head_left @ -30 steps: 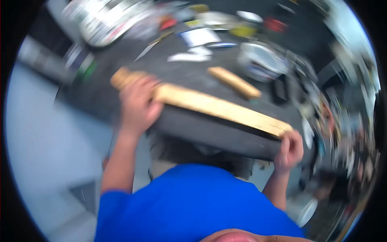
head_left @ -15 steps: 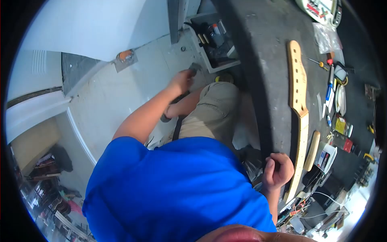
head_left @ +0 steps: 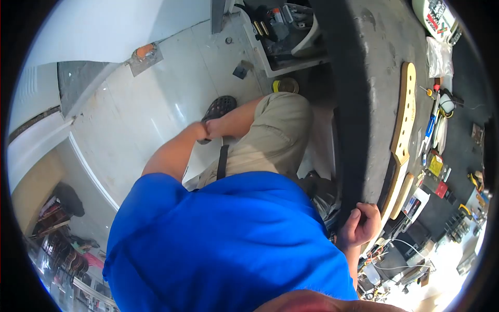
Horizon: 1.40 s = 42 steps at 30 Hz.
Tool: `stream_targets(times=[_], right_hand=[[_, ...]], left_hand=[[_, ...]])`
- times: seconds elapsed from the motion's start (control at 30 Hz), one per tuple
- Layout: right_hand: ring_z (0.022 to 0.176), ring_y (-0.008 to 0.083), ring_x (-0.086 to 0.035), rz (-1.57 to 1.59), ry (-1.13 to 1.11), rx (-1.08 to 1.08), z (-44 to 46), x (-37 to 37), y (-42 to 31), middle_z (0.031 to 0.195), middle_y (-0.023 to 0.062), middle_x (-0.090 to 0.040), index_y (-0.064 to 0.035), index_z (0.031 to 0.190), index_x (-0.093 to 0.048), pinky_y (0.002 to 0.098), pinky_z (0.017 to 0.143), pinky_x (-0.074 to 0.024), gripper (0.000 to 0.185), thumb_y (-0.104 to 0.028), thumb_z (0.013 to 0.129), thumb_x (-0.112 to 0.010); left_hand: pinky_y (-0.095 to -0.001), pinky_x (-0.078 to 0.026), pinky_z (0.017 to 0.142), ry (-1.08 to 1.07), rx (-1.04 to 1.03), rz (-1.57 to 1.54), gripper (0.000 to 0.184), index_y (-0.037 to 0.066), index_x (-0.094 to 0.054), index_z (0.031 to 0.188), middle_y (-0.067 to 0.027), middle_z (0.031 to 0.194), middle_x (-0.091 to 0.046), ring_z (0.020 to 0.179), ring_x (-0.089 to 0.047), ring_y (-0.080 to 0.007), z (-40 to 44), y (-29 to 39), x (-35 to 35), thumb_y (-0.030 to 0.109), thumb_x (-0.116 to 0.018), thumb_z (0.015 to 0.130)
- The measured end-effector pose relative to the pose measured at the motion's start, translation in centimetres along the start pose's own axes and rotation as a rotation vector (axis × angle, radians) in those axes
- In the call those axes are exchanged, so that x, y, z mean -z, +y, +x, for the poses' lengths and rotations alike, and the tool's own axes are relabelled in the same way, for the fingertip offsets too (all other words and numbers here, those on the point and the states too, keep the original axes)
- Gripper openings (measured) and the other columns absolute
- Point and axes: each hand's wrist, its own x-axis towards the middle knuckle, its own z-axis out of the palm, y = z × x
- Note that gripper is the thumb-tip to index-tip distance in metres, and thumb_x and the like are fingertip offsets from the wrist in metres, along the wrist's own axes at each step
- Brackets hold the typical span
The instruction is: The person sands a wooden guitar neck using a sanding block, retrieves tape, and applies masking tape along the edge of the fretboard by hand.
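Note:
My left hand (head_left: 200,131) is down beside my foot and dark clog (head_left: 220,108); its fingers are hard to make out. Curled into a loose fist, my right hand (head_left: 361,224) rests at the dark bench's (head_left: 382,78) edge, and nothing shows in it. Just beyond that hand lies a pale wooden guitar neck (head_left: 404,125), its headstock pointing away up the bench. A shorter wooden piece (head_left: 402,196) lies alongside it. On the floor is a small dark square piece (head_left: 240,72).
A bin of tools (head_left: 275,70) stands on the floor beside the bench, near a yellow-edged roll (head_left: 286,86). Pens (head_left: 430,126), a plastic bag (head_left: 440,57), a white tub (head_left: 434,20) and tangled cables (head_left: 395,252) lie along the bench.
The view has swung from the bench toward the floor. My left hand left the guitar neck, reached over the floor, then drew back to my foot. My right hand no longer touches the neck's end.

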Motion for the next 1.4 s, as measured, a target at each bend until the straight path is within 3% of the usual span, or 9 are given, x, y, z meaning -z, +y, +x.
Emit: stream_targets(times=[0.13, 0.4, 0.67, 0.8, 0.87, 0.93, 1.1, 1.27, 1.4], right_hand=[[0.064, 0.0279, -0.061, -0.025, -0.001, -0.019, -0.5, -0.1, 0.0, 0.077, 0.0138, -0.067, 0.0009, 0.097, -0.069, 0.0376, 0.06, -0.0466, 0.014, -0.013, 0.098, -0.072], [0.074, 0.0157, -0.054, -0.1, 0.033, -0.081, -0.4, -1.2, -1.3, 0.083, 0.0072, -0.061, 0.0037, 0.099, -0.069, 0.0291, 0.069, -0.0411, 0.013, -0.009, 0.102, -0.068], [0.074, 0.0218, -0.064, -0.154, 0.113, -0.178, -0.8, -1.8, -2.2, 0.085, 0.0118, -0.069, 0.0034, 0.1, -0.072, 0.0327, 0.072, -0.05, 0.013, -0.01, 0.1, -0.072], [0.068, 0.0187, -0.065, -0.163, -0.118, 0.188, -2.7, -2.4, -3.0, 0.082, 0.0081, -0.068, 0.0009, 0.104, -0.072, 0.0361, 0.06, -0.051, 0.012, -0.001, 0.092, -0.071], [0.064, 0.0202, -0.067, -0.002, -0.428, 0.064, -4.3, -4.2, -2.3, 0.083, 0.0064, -0.07, -0.0004, 0.11, -0.072, 0.0374, 0.06, -0.0538, 0.018, -0.002, 0.092, -0.073], [0.071, 0.0218, -0.07, 0.178, -0.595, -0.631, -7.2, -7.7, 0.7, 0.084, 0.0074, -0.072, -0.0009, 0.12, -0.071, 0.0368, 0.063, -0.0562, 0.028, -0.009, 0.094, -0.077], [0.083, 0.0179, -0.073, 0.397, 0.003, -1.336, -15.8, -17.1, 25.3, 0.114, 0.0102, -0.072, -0.0028, 0.144, -0.057, 0.0338, 0.066, -0.0569, 0.048, -0.026, 0.106, -0.074], [0.082, 0.0187, -0.074, 0.187, -0.008, -1.084, -13.8, -20.0, 30.2, 0.106, 0.0099, -0.074, 0.0018, 0.136, -0.063, 0.0346, 0.067, -0.0591, 0.043, -0.03, 0.108, -0.072], [0.084, 0.0192, -0.075, 0.135, 0.073, -1.014, -12.4, -21.3, 29.6, 0.106, 0.0114, -0.074, 0.0025, 0.133, -0.064, 0.0342, 0.071, -0.0608, 0.038, -0.025, 0.108, -0.072]], left_hand=[[-0.0514, -0.06, 0.098, 0.391, 0.343, -0.459, 0.04, 0.007, -0.082, 0.117, -0.0215, 0.124, -0.08, 0.115, -0.078, -0.038, 1.4, 3.7, 11.8, 0.038, -0.063, 0.101], [-0.0512, -0.057, 0.107, 0.645, 0.117, -0.575, 0.035, 0.004, -0.081, 0.115, -0.027, 0.125, -0.076, 0.126, -0.07, -0.0443, 8.3, 5.0, 9.0, 0.027, -0.058, 0.105], [-0.0457, -0.06, 0.104, -0.051, 0.125, -0.098, 0.051, 0.006, -0.084, 0.12, -0.022, 0.132, -0.078, 0.123, -0.076, -0.0362, 3.9, -2.5, 4.1, 0.047, -0.073, 0.09], [-0.0505, -0.061, 0.097, 0.352, 0.113, -0.039, 0.039, 0.002, -0.082, 0.117, -0.0272, 0.123, -0.078, 0.114, -0.077, -0.0408, 4.2, -2.0, 9.8, 0.033, -0.067, 0.099], [-0.0523, -0.06, 0.095, 0.68, 0.181, -0.5, 0.037, 0.0, -0.08, 0.117, -0.0269, 0.12, -0.078, 0.112, -0.077, -0.0413, 1.0, 2.8, 17.0, 0.031, -0.068, 0.099], [-0.0523, -0.059, 0.096, 0.871, 0.115, -0.842, 0.04, 0.002, -0.078, 0.121, -0.0264, 0.121, -0.078, 0.114, -0.075, -0.0414, -1.9, 9.9, 24.7, 0.033, -0.068, 0.099], [-0.049, -0.059, 0.098, 0.936, -0.366, -0.589, 0.041, 0.006, -0.076, 0.127, -0.0247, 0.114, -0.079, 0.112, -0.076, -0.0418, -6.7, 23.8, 34.6, 0.034, -0.068, 0.097], [-0.0569, -0.055, 0.107, 1.04, -0.3, 0.011, 0.039, 0.014, -0.075, 0.13, -0.0158, 0.129, -0.075, 0.133, -0.064, -0.0378, -8.5, 31.7, 32.5, 0.032, -0.068, 0.096], [-0.0696, -0.051, 0.107, 0.952, -0.499, -0.187, 0.041, 0.015, -0.079, 0.125, -0.0175, 0.138, -0.068, 0.133, -0.06, -0.0465, -2.0, 28.6, 32.1, 0.039, -0.071, 0.092]])
